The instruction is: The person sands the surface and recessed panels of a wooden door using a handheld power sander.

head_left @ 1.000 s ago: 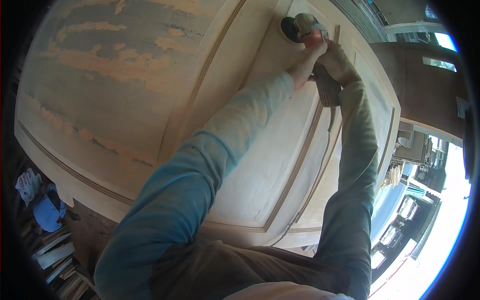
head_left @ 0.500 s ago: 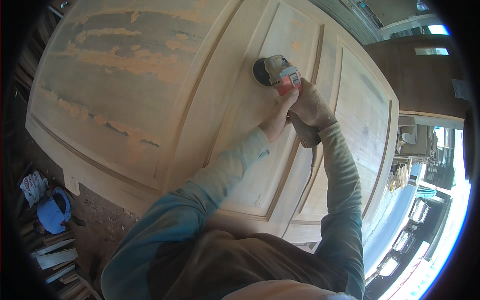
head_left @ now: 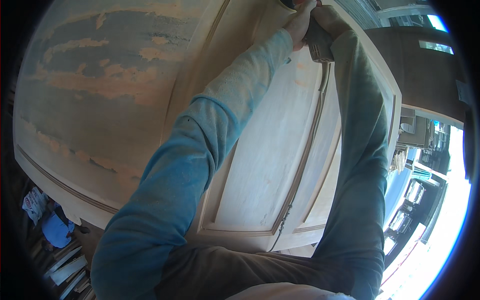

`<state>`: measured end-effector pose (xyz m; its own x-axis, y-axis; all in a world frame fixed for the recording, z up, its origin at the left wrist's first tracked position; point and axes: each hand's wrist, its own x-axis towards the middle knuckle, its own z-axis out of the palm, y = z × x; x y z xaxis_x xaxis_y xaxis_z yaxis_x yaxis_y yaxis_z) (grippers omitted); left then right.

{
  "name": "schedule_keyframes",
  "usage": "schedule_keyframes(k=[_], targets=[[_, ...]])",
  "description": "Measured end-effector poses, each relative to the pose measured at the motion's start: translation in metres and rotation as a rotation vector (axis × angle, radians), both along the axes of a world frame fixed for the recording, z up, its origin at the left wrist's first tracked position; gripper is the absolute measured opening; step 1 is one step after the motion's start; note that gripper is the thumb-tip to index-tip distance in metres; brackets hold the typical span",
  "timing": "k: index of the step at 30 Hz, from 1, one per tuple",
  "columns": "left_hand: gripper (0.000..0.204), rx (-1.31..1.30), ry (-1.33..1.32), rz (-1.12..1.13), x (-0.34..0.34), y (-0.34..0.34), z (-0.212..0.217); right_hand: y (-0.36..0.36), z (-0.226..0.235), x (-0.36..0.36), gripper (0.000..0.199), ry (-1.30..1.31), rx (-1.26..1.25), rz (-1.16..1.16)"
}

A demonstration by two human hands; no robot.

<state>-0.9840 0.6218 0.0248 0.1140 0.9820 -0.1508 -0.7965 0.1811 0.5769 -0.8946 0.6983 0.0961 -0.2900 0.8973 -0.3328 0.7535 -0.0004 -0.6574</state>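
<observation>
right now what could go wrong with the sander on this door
1. The sander sits at the far top of the door, with both arms stretched out. At that reach, control may be weak and it could gouge the panel.
2. Its cord trails down over the panel below the right hand and left hand; it might snag or get sanded.
3. Dust already coats the left sleeve; it could be breathed in.

Long blue sleeves, dusty, faded pale twd cuffs; dark trousers.
</observation>
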Motion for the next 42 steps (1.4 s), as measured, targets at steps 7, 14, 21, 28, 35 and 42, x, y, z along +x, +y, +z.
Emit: schedule_keyframes(k=[7,14,21,28,35,42], targets=[[0.043,0.193,-0.104,0.004,-0.009,0.066,-0.017,0.018,0.007,-0.025,0.042,0.020,0.025,-0.065],[0.061,0.136,-0.014,-0.100,0.003,0.062,-0.010,0.015,0.008,-0.018,0.043,0.040,-0.018,-0.237],[0.036,0.083,-0.020,-0.161,0.026,0.052,0.004,0.048,-0.012,0.049,0.045,-0.009,-0.004,-0.191],[0.046,0.082,-0.005,-0.124,0.068,0.071,-0.005,0.065,-0.019,0.096,0.053,-0.068,-0.017,-0.302],[0.076,0.110,0.018,-0.064,0.057,0.070,-0.017,0.062,-0.019,0.065,0.050,-0.206,0.101,-0.109],[0.054,0.133,0.087,-0.111,0.058,0.058,0.000,0.046,-0.008,0.084,0.046,-0.028,0.005,-0.258]])
